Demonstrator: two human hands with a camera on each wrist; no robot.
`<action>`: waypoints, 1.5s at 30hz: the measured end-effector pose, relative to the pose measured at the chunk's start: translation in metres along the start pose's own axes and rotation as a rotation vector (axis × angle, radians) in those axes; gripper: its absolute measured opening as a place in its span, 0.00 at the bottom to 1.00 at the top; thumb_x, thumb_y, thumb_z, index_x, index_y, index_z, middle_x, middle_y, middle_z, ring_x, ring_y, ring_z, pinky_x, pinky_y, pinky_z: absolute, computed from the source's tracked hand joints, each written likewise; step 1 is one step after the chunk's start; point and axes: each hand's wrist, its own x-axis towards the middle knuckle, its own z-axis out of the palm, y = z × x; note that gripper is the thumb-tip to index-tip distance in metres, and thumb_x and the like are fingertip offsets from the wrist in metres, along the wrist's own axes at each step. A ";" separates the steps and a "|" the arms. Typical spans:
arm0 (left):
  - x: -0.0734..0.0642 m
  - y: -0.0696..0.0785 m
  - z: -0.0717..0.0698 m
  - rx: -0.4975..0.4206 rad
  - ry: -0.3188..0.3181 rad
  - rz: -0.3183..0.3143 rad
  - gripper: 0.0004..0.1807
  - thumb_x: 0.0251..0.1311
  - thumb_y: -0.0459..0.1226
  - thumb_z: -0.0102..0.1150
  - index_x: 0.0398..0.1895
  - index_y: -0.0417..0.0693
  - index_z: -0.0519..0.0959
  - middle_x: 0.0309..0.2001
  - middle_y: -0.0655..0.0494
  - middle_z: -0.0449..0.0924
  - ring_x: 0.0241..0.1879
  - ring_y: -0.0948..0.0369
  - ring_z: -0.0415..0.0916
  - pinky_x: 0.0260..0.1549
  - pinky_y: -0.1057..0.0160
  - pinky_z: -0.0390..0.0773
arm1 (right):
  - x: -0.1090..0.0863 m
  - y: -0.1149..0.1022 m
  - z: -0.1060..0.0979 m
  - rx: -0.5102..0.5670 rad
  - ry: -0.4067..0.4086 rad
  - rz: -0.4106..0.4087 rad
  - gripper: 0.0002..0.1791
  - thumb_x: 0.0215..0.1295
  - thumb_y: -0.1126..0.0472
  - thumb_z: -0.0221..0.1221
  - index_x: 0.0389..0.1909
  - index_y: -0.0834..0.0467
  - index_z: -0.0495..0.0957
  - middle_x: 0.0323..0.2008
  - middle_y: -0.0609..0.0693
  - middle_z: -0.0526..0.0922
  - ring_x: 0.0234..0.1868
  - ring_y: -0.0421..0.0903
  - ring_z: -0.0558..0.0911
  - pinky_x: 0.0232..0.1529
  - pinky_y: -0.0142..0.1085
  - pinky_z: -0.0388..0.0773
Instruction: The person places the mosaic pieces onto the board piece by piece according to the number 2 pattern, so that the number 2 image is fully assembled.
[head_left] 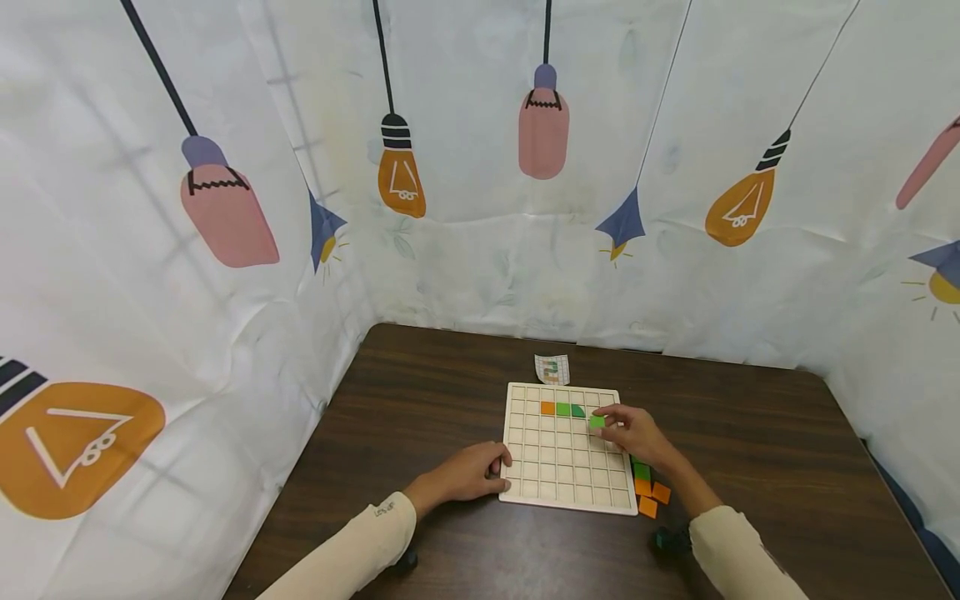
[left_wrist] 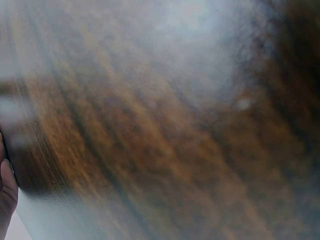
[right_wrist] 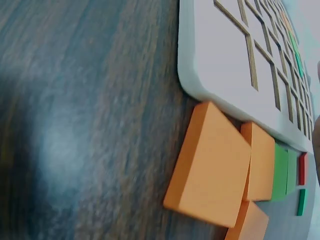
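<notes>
A pale square grid board point(head_left: 555, 475) lies on the dark wooden table. My left hand point(head_left: 472, 472) holds the board's left edge, thumb and fingertips on the rim; in the left wrist view only a bit of that hand point(left_wrist: 7, 192) shows at the left. Between thumb and fingers, my right hand point(head_left: 636, 433) pinches a light green square tile point(head_left: 596, 422) over the board's upper right. To its left, one row holds an orange tile point(head_left: 547, 407), a light green tile point(head_left: 562, 409) and a dark green tile point(head_left: 577, 411) with a rounded corner.
Loose orange tiles point(right_wrist: 210, 167) and green tiles point(right_wrist: 281, 172) lie along the board's right side, with a red tile point(right_wrist: 302, 169) and a dark green tile point(right_wrist: 301, 202) farther off. Behind the board is a small printed pattern card point(head_left: 552, 369). Patterned cloth point(head_left: 465, 275) hangs around the table.
</notes>
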 end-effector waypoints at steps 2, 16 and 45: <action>0.000 0.000 0.000 -0.001 0.001 0.003 0.13 0.63 0.45 0.66 0.45 0.55 0.76 0.34 0.64 0.70 0.30 0.71 0.65 0.34 0.71 0.68 | 0.001 -0.001 0.001 0.014 -0.007 0.011 0.22 0.66 0.60 0.65 0.58 0.65 0.78 0.38 0.57 0.77 0.17 0.41 0.69 0.19 0.34 0.69; 0.000 0.000 0.000 0.001 0.006 0.008 0.12 0.62 0.45 0.66 0.45 0.54 0.76 0.34 0.64 0.71 0.30 0.72 0.65 0.33 0.72 0.68 | 0.011 0.000 0.010 -0.012 -0.024 0.065 0.21 0.67 0.61 0.64 0.59 0.64 0.76 0.38 0.57 0.79 0.19 0.42 0.71 0.21 0.36 0.72; 0.000 0.000 0.000 0.014 0.003 0.011 0.12 0.63 0.46 0.65 0.45 0.55 0.76 0.34 0.64 0.71 0.30 0.72 0.65 0.33 0.71 0.68 | 0.021 -0.001 0.023 -0.149 -0.009 0.025 0.18 0.66 0.62 0.65 0.55 0.62 0.79 0.33 0.51 0.83 0.14 0.39 0.69 0.18 0.34 0.69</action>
